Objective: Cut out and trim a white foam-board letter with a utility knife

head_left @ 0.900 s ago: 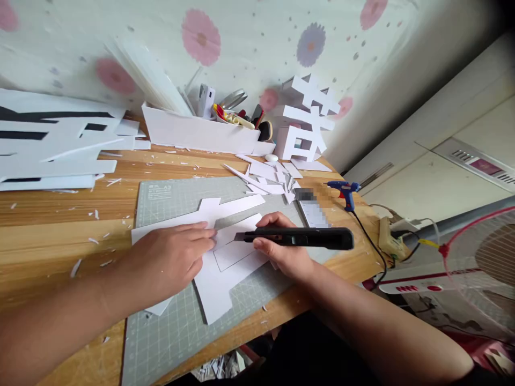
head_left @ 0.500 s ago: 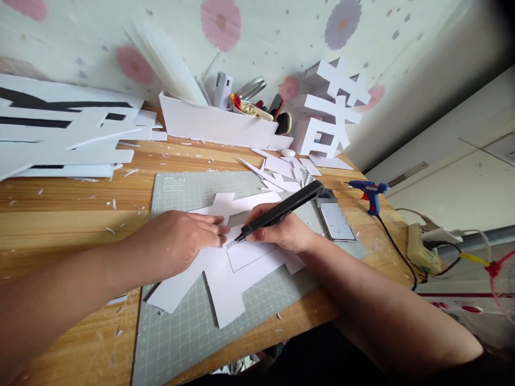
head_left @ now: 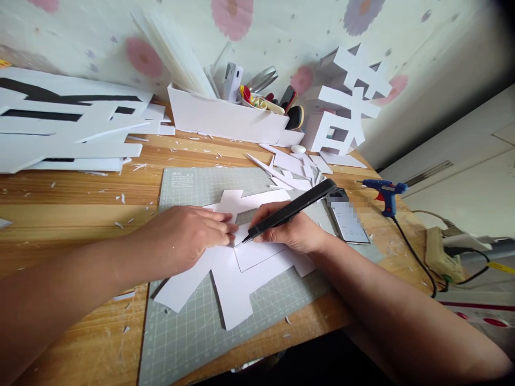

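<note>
A white foam board cutout [head_left: 225, 268], shaped with angular arms, lies on a grey-green gridded cutting mat [head_left: 181, 343]. Pressed on its upper left part is my left hand [head_left: 197, 236], fingers stretched out flat and holding nothing. My right hand [head_left: 295, 233] is closed round a black utility knife [head_left: 292, 206], which leans up to the right. Its blade tip rests on the board at the corner of a thin cut outline, just beside my left fingertips. A rectangular opening in the board shows above the knife tip.
White board offcuts [head_left: 287, 166] lie behind the mat. A phone [head_left: 348, 217] and a blue glue gun [head_left: 386, 193] with a cord are on the right. Stacked cut boards [head_left: 72, 134] stand left; a white tool box [head_left: 225, 118] and an assembled white character [head_left: 346, 102] stand at the back.
My view has turned slightly, so everything sits a little farther right in the picture. The knife tip stays at the same corner of the outline; both hands keep their hold.
</note>
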Tool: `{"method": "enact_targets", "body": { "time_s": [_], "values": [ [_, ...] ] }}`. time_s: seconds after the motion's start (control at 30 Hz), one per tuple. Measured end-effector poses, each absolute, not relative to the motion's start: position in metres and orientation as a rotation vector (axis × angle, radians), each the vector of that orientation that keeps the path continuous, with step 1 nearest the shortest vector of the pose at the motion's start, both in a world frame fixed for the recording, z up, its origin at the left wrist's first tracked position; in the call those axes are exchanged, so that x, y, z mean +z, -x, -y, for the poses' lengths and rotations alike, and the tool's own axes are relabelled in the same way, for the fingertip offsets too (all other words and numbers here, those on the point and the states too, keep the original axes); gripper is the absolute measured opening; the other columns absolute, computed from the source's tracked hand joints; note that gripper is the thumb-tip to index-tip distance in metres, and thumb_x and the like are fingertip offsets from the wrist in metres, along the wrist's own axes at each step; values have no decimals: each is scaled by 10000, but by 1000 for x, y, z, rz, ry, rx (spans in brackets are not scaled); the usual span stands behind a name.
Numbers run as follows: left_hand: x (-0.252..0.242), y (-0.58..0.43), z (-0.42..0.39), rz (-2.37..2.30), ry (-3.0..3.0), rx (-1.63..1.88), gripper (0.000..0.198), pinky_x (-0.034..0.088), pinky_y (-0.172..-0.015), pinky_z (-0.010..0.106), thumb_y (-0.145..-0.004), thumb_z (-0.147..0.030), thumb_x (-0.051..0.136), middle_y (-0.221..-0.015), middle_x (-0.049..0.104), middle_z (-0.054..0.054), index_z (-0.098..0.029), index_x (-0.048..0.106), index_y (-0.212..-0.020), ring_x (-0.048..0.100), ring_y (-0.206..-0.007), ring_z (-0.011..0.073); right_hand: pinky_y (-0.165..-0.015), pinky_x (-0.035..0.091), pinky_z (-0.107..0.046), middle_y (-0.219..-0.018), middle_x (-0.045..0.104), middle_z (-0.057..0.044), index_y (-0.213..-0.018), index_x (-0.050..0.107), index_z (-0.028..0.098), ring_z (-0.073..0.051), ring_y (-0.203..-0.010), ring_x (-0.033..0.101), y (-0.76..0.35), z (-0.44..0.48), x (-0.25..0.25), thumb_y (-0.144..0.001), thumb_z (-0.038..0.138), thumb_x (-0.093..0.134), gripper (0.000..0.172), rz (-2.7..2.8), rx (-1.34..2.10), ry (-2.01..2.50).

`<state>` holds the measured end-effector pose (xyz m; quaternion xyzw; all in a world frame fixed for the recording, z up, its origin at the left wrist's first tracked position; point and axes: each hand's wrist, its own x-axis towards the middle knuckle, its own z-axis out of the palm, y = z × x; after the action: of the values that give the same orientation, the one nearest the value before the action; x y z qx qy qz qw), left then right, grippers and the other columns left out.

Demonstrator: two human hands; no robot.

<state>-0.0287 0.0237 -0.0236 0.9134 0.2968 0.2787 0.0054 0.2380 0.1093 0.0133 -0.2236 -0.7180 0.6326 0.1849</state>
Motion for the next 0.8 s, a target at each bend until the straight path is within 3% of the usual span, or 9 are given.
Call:
{"method": "enact_targets", "body": {
  "time_s": [0.13,0.33,0.5,0.8],
  "values": [
    [-14,26,-17,-1038,-2756,704,556,482,-1201,348,-956,-2,344,-1351,771,-45,-269,781,-1172,624,-1391,115,-616,494,-260,-790,743,-13,-876,763,169,-119,-682,616,-239,-108,17,-784,381,905,271,2075,1750,581],
    [-9,31,-16,-1004,-2705,554,510,469,-1224,440,-988,-112,412,-1448,700,-14,-317,746,-1315,582,-1447,204,-609,500,-272,-780,747,-13,-832,758,185,-130,-680,617,-239,-105,26,-761,361,904,239,2160,1636,637],
    [-8,31,-16,-1007,-2723,549,586,425,-1247,388,-972,-38,366,-1478,678,-32,-315,721,-1347,548,-1469,158,-607,494,-265,-746,734,3,-814,768,176,-118,-661,597,-244,-110,28,-742,317,911,213,2169,1609,680],
    [-11,33,-11,-1058,-2711,561,635,442,-1244,435,-922,37,354,-1472,672,-33,-293,734,-1309,550,-1466,158,-662,541,-274,-792,768,-8,-830,784,180,-132,-706,644,-266,-121,31,-729,334,923,231,2154,1571,777]
  ]
}}
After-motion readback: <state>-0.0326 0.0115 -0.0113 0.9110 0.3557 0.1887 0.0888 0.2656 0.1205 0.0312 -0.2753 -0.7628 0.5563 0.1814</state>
